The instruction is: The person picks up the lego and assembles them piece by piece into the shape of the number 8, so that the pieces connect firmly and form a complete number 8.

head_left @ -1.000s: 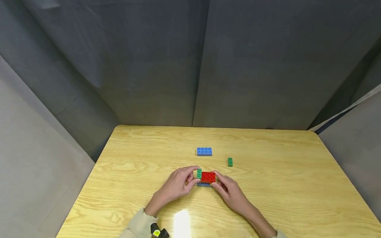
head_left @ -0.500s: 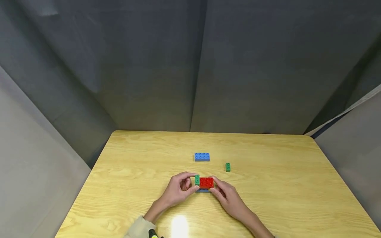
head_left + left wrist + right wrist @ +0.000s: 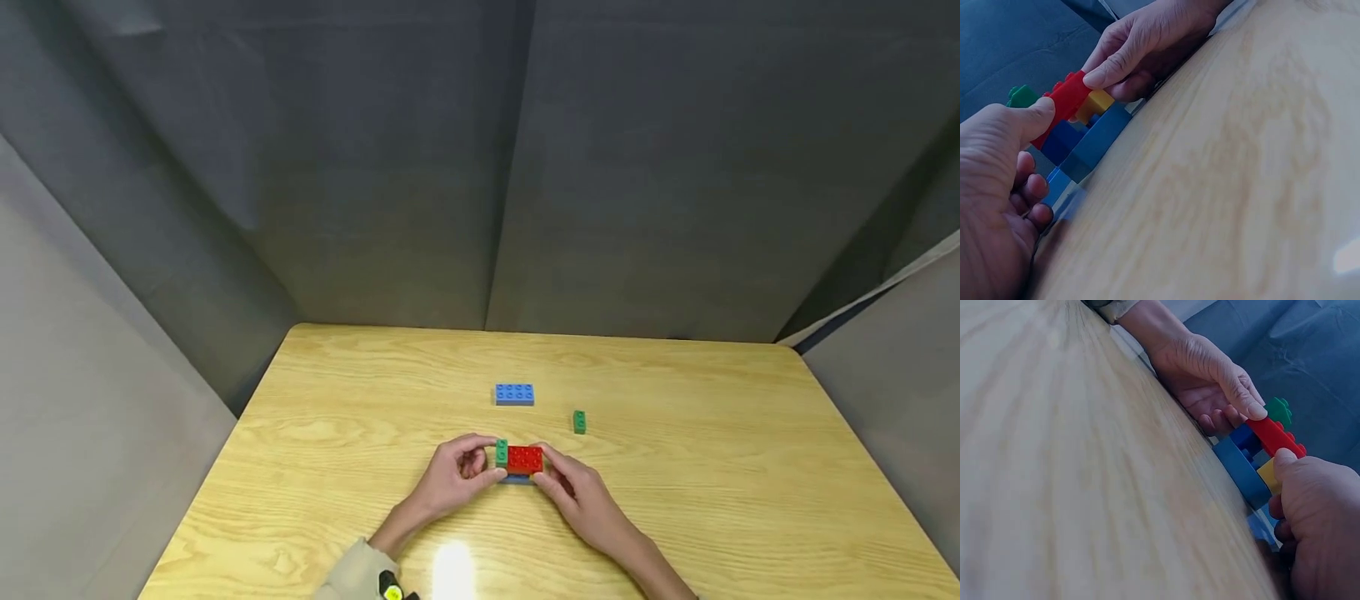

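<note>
A grey curtain (image 3: 375, 183) is hanging behind the wood-grain table (image 3: 712, 467). There, my left hand (image 3: 444, 479) and right hand (image 3: 588, 500) are pinching a toy-brick stack (image 3: 524, 467) at its ends, both closed in to its width: a blue base (image 3: 1238, 467) is supporting a dark-blue brick (image 3: 1245, 439) and a yellow brick (image 3: 1267, 473), with a red brick (image 3: 1275, 439) above, a green top brick (image 3: 501, 450) sitting on its left end. An eight-stud blue brick (image 3: 514, 395) and a two-stud green brick (image 3: 579, 422) are lying beyond.

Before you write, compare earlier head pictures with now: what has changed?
Only the head view shifted slightly; no brick visibly moved on the table. Nothing was taken hold of or let go: left hand and right hand still hold the brick stack. The loose blue brick and loose green brick stayed put.
</note>
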`<move>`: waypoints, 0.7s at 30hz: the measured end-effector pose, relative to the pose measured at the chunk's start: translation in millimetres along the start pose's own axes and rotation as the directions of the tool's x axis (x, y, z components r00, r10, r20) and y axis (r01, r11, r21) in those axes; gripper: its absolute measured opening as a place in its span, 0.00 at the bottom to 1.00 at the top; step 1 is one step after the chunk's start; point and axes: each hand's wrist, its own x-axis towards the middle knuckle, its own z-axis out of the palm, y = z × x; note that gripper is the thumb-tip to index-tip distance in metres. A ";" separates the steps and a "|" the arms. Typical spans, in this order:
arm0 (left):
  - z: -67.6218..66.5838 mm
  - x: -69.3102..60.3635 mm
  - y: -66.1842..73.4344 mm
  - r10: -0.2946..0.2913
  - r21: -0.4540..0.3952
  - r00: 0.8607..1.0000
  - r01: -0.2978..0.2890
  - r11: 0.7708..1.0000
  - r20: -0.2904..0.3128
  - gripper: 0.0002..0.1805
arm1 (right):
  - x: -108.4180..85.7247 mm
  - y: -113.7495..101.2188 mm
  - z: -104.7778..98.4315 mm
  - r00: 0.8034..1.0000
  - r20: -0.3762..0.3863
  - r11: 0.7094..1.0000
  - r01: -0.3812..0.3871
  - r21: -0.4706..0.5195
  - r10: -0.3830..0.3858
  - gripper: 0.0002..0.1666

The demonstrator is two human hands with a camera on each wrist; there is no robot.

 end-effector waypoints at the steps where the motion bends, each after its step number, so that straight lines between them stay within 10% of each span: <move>1: 0.6 0.8 0.3 0.002 0.002 1.000 -0.002 1.000 0.001 0.21 | 0.4 0.5 -1.3 1.000 -0.003 1.000 0.005 0.006 -0.005 0.28; 21: 4.8 7.2 4.5 0.019 -0.001 0.999 -0.019 1.000 0.032 0.22 | 2.4 8.3 -14.1 0.995 -0.065 0.995 0.074 0.072 -0.069 0.26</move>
